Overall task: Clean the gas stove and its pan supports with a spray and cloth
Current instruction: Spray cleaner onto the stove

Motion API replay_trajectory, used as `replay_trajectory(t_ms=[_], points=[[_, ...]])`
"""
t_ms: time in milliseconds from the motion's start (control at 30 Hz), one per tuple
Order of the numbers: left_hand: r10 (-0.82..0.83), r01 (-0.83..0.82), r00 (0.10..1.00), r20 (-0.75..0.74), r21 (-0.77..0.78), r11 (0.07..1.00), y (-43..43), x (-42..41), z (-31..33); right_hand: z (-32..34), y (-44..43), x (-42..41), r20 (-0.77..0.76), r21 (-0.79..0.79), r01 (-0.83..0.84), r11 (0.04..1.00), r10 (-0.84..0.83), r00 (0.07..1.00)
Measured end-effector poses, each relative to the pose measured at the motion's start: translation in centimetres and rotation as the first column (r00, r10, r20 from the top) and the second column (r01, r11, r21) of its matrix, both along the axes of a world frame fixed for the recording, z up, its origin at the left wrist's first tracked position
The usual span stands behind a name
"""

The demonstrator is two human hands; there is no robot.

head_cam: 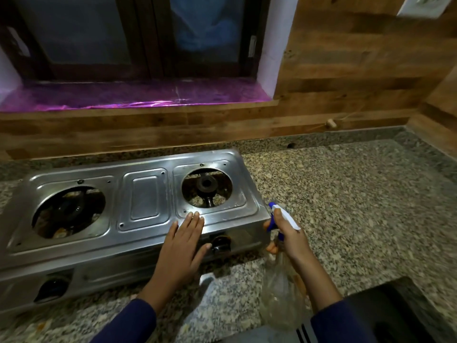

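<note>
Bracing the gas stove [146, 194] for spraying.
Left grip [181, 241] rests released, flat, at centre; right grip [288, 236] grasps the spray bottle [280, 288] beside it.

Silver steel two-burner gas stove [146, 194] is hogging the speckled granite counter [346, 194]'s left, with a brown wood-plank wall [222, 129] running close behind. Bare granite is stretching out rightward, past the right hand [289, 236] gripping a clear plastic spray bottle [279, 293].

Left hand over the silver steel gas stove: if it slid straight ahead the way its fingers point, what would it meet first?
Probably the round right burner opening, just beyond the left hand's fingertips, with the dark burner base inside it. Depth is unclear, so it might pass above.
</note>
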State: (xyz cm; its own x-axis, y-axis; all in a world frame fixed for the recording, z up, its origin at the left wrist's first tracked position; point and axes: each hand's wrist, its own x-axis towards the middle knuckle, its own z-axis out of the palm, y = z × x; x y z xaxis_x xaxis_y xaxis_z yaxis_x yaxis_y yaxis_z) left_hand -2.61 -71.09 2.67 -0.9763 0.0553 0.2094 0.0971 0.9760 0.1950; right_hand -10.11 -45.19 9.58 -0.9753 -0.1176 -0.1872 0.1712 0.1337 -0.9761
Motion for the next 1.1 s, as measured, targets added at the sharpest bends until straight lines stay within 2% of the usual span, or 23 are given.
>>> replay_trajectory(t_ms=[100,267,400,500,567,733,867,1000,1100], points=[[-0.068,0.068,0.997,0.027,-0.002,0.998,2.5,-1.9,0.2,-1.0,2.0,0.7,0.025,0.023,0.063,0.998,-0.064,0.998],[-0.179,0.182,0.982,0.060,-0.045,0.982,6.7,-5.2,0.5,-1.8,4.7,1.8,0.105,0.075,-0.056,0.996,0.048,0.993],[-0.234,0.240,0.969,0.078,-0.084,0.967,8.9,-7.2,0.6,-1.9,5.7,2.5,0.152,0.021,0.031,0.999,-0.034,0.988],[-0.248,0.254,0.966,0.071,-0.093,0.963,9.6,-8.2,0.7,-1.8,6.4,2.7,0.159,-0.035,-0.115,0.993,0.119,0.980],[-0.244,0.250,0.967,0.068,-0.087,0.964,9.9,-8.5,0.6,-2.0,6.5,2.8,0.145,-0.021,-0.140,0.990,0.142,0.979],[-0.240,0.243,0.970,0.045,-0.090,0.966,9.8,-8.4,0.4,-1.3,8.4,1.2,0.057,0.015,0.158,0.987,-0.159,0.986],[-0.239,0.241,0.970,0.033,-0.102,0.965,9.9,-8.2,0.2,1.2,11.0,-1.6,-0.063,-0.018,0.293,0.956,-0.293,0.954],[-0.230,0.233,0.973,0.038,-0.115,0.966,10.0,-8.1,0.1,1.5,11.9,-4.7,-0.111,-0.069,0.415,0.907,-0.420,0.901],[-0.231,0.235,0.972,0.044,-0.121,0.965,10.0,-8.1,0.1,1.5,12.5,-6.1,-0.185,-0.050,0.489,0.871,-0.489,0.852]])
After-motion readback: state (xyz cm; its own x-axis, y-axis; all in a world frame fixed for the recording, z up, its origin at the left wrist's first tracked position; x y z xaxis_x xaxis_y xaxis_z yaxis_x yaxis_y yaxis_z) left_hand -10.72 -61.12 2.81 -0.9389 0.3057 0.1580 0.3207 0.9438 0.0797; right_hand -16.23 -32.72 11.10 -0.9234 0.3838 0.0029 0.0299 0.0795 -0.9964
